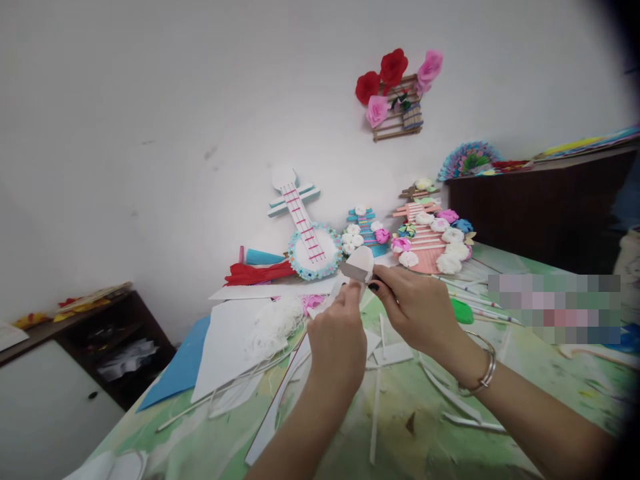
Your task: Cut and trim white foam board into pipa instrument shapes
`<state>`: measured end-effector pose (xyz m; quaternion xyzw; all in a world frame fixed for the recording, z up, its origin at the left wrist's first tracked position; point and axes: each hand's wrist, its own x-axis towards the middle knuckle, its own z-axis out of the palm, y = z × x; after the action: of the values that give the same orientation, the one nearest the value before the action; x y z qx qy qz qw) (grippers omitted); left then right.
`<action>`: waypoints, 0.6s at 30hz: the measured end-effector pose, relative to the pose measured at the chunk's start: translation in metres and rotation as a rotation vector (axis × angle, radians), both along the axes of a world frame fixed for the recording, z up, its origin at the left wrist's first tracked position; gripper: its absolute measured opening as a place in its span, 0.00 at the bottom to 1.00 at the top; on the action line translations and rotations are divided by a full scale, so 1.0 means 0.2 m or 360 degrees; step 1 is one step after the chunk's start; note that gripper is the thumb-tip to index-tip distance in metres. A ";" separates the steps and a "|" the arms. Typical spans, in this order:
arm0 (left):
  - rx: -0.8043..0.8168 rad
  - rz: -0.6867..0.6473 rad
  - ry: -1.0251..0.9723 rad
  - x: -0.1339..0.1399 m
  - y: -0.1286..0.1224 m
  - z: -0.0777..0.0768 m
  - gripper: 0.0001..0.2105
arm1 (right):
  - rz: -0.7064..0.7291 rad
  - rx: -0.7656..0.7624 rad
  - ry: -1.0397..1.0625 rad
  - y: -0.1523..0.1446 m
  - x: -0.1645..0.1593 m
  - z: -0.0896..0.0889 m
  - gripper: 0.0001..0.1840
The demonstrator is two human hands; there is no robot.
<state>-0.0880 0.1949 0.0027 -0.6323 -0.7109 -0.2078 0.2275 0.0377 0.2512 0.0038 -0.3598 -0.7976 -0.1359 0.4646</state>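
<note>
My left hand is closed around the lower part of a white rounded piece that looks like foam board, held up above the table. In my right hand is a knife, its handle mostly hidden by the fingers. The flat grey blade points left and lies across the white piece, close to my left fingertips. Behind both hands a white toy instrument with pink strings and a blue frilled edge leans on the wall.
Foam offcuts and strips litter the green table. White sheets, a blue sheet and a tangle of white threads lie left. Flowered crafts stand at the back; a green object sits right.
</note>
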 end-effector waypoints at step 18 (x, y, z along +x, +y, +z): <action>0.0052 -0.0048 -0.0108 -0.06 -0.02 0.03 0.26 | 0.0092 -0.0196 0.0137 0.08 0.05 0.02 0.16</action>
<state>-0.0991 0.1918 0.0091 -0.6317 -0.7051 -0.2441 0.2103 0.0484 0.2665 0.0069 -0.3700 -0.7939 -0.0575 0.4791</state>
